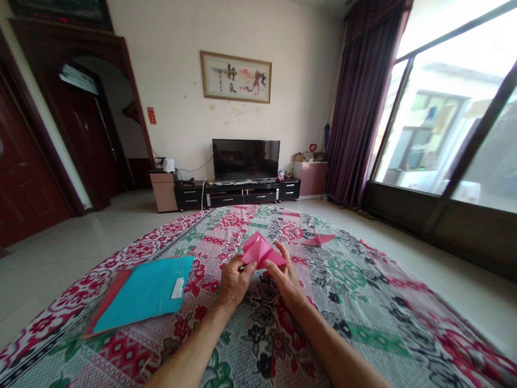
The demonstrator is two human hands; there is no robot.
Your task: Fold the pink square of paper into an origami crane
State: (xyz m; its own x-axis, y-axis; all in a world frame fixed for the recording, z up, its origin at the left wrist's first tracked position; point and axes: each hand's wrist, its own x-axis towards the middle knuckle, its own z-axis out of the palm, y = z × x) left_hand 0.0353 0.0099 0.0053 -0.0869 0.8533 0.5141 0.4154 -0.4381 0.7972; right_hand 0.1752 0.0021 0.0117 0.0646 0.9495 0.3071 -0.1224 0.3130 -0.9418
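Observation:
A partly folded sheet of pink origami paper (258, 250) is held up between my two hands, its peak pointing away from me. My left hand (235, 281) pinches its left corner, thumb on the near face. On the other side, my right hand (286, 277) grips the right part, the thumb near the lower edge and a finger behind the paper. Farther off to the right, a folded pink paper bird (318, 240) rests on the patterned tablecloth (347, 275).
A flat blue packet (149, 291) lies on the cloth at left, with a reddish sheet (109, 296) under its edge. Beyond the round table stand a television (246, 159) and a low black cabinet (242, 196). A purple curtain (355, 108) hangs by the window at right.

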